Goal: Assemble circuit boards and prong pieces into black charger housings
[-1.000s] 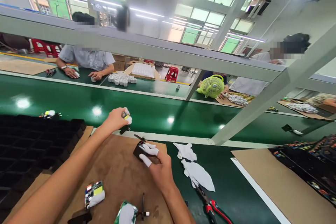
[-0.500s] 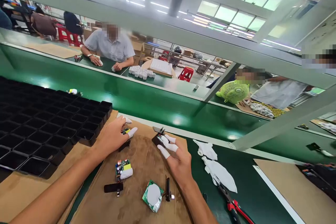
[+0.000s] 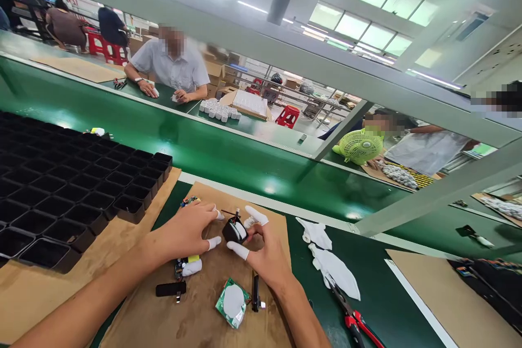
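Observation:
My right hand (image 3: pixel 269 255), white finger cots on its fingertips, grips a small black plastic case (image 3: pixel 230 232) with a white part showing inside. A thin dark piece stands out at the case's top edge. My left hand (image 3: pixel 191 231), also in finger cots, is just left of the case, thumb and forefinger apart and nothing visible between them. Partly behind my left hand lies a circuit board (image 3: pixel 190 201); below it is another board with a white-wrapped part (image 3: pixel 191 267). Nearer me lie a black strip (image 3: pixel 170 289), a green board with a grey disc (image 3: pixel 234 300) and a black piece with a metal tab (image 3: pixel 255 292).
Rows of open black cases (image 3: pixel 81 190) stand at the left. Brown cardboard (image 3: pixel 196 321) covers the bench under my hands. Right of it lie white gloves (image 3: pixel 336 272) and red-handled pliers (image 3: pixel 353 318). A slanted metal post (image 3: pixel 408 201) rises at right; co-workers sit beyond.
My left hand has moved right, away from the far circuit board and up to the case. The case has turned in my right hand and come slightly left and nearer.

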Action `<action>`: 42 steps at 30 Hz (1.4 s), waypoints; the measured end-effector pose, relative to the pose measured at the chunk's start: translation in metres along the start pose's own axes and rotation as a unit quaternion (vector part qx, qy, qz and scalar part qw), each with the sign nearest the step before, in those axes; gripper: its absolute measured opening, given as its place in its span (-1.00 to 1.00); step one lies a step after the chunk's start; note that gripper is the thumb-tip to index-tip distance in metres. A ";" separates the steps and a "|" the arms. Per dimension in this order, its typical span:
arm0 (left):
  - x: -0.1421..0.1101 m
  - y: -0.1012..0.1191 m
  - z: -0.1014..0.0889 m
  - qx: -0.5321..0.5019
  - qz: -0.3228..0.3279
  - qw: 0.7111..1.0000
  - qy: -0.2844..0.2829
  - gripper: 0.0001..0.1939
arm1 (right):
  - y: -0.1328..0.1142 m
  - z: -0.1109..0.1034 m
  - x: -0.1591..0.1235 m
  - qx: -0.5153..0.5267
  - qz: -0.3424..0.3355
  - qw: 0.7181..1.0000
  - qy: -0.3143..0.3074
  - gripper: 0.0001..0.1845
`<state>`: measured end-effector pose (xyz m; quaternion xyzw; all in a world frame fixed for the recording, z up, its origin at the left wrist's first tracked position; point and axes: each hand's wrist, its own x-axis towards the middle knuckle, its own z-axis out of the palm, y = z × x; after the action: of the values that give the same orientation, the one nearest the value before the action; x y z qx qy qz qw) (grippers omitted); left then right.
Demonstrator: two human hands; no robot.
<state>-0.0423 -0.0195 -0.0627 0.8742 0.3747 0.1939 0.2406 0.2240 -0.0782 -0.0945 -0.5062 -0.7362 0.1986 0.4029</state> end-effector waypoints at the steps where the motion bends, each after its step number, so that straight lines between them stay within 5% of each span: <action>1: 0.000 0.002 0.002 -0.007 0.003 1.000 -0.011 -0.86 | -0.003 -0.001 0.000 0.007 0.002 1.000 -0.011 -0.12; 6: 0.001 0.008 0.002 -0.067 0.011 0.996 -0.052 -0.60 | -0.006 -0.010 0.008 0.065 -0.018 0.995 -0.073 -0.31; 10: 0.000 0.007 0.000 -0.119 0.014 0.991 -0.065 -0.59 | 0.003 -0.009 0.012 0.111 -0.022 0.985 -0.133 -0.26; 16: 0.000 0.005 0.001 -0.158 0.007 0.985 -0.061 -0.71 | -0.002 -0.011 0.012 0.087 -0.015 0.990 -0.108 -0.40; 24: 0.000 0.013 0.004 -0.197 0.027 0.975 -0.096 -0.48 | -0.010 -0.014 0.012 0.128 -0.003 0.986 -0.108 -0.68; 28: -0.001 0.014 0.005 -0.183 0.025 0.979 -0.083 -0.54 | -0.016 -0.023 0.014 0.113 -0.006 0.988 -0.106 -0.61; 33: -0.001 0.016 0.007 -0.129 0.002 0.989 -0.067 -0.60 | -0.028 -0.030 0.017 0.077 0.022 0.991 -0.102 -0.83; 42: 0.006 0.030 0.010 -0.060 -0.048 0.997 -0.014 -0.36 | -0.062 -0.001 0.002 0.049 0.033 0.998 -0.006 -0.80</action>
<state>-0.0167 -0.0360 -0.0536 0.8418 0.4007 0.1918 0.3068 0.1880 -0.1020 -0.0502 -0.5083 -0.7111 0.2509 0.4159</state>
